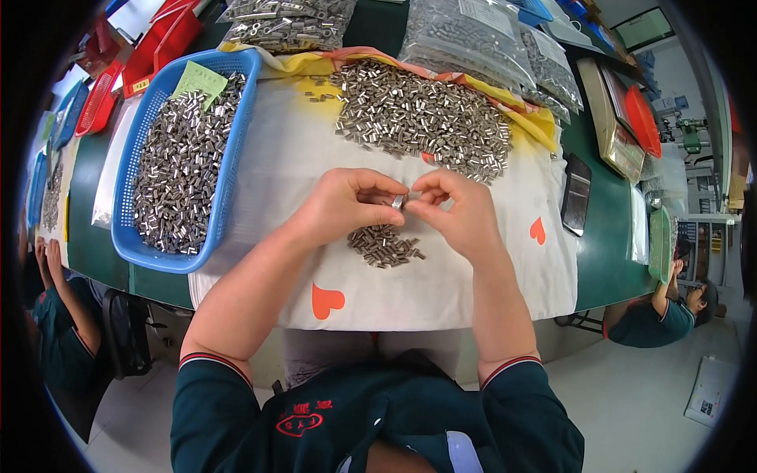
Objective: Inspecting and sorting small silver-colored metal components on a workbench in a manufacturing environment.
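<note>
Over the white cloth (260, 276), my left hand (347, 203) pinches a small shiny metal sleeve (398, 202) between thumb and fingertips. My right hand (457, 206) meets it from the other side, thumb and index finger drawn close together at the sleeve's edge; what sits between them is too small to make out. Just below both hands lies a small pile of metal sleeves (384, 248). A much larger heap of loose metal sleeves (426, 110) spreads beyond the hands, on a yellow and orange patterned part of the cloth.
A blue plastic basket (122, 205) full of metal sleeves and a green paper slip stands left. Clear bags (473, 39) of metal parts lie at the back. A phone (576, 193) rests on the green table at right. Co-workers sit at both sides.
</note>
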